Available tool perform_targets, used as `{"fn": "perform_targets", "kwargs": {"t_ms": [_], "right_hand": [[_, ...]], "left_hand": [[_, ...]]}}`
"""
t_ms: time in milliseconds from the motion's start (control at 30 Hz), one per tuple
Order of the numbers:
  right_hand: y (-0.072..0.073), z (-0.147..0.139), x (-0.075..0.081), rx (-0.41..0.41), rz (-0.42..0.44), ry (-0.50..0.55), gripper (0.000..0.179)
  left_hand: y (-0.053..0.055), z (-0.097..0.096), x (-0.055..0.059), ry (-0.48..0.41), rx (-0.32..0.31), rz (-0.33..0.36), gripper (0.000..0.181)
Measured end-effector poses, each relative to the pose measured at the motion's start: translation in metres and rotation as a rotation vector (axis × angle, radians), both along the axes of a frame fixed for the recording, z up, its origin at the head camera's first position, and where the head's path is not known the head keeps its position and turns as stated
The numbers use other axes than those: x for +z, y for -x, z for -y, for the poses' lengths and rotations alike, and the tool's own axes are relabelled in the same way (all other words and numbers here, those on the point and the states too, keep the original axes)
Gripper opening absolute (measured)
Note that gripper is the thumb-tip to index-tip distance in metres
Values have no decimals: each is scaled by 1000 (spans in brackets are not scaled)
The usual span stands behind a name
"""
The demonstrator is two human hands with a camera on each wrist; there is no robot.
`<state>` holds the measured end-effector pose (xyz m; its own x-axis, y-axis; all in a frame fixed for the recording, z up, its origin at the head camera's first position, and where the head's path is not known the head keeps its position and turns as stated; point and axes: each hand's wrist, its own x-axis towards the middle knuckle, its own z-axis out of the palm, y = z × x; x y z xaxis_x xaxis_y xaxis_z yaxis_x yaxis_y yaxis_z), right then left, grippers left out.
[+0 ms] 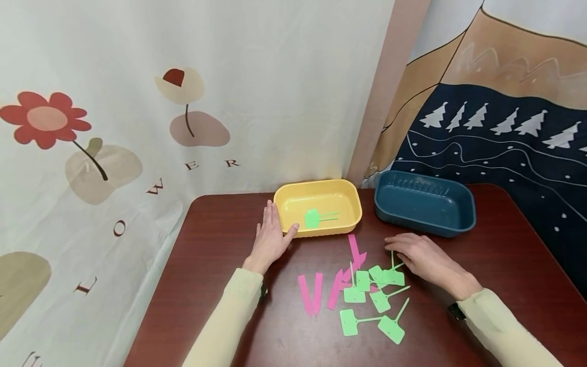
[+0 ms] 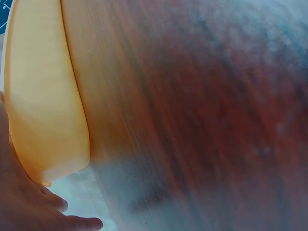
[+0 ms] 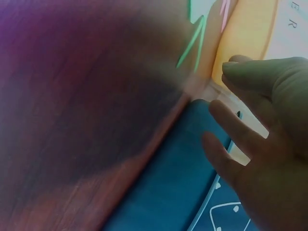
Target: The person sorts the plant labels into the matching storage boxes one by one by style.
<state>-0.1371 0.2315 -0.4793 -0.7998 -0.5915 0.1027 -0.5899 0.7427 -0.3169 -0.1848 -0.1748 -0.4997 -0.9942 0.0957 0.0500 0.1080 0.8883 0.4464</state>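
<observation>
Head view: we see the left hand, fingers straight, resting against the yellow tub, and the right hand, loosely bent, beside green tags and pink strips on the surface. Left wrist: that hand lies along the tub's end. Right wrist: we see relaxed fingers near the blue tub.

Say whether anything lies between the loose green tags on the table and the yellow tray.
Yes: flat pink strips lie on the table between some green tags and the yellow tray. Nothing upright is visible between them.
</observation>
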Motion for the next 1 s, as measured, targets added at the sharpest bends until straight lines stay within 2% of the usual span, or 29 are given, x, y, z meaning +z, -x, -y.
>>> {"fn": "perform_targets", "kwargs": {"t_ms": [167,400,800,1000], "right_hand": [[-2,-1,-4,12,49,-70,35],[-5,-5,-8,14,49,-124,32],[-8,-12,-13,41,-92,-73,29],[-10,-12,-19,43,-155,-59,22]], "left_hand": [[0,0,-1,10,-5,11,101],[-1,0,-1,3,-5,17,100],[0,-1,1,1,-2,26,100],[1,-1,1,1,-6,6,100]]}}
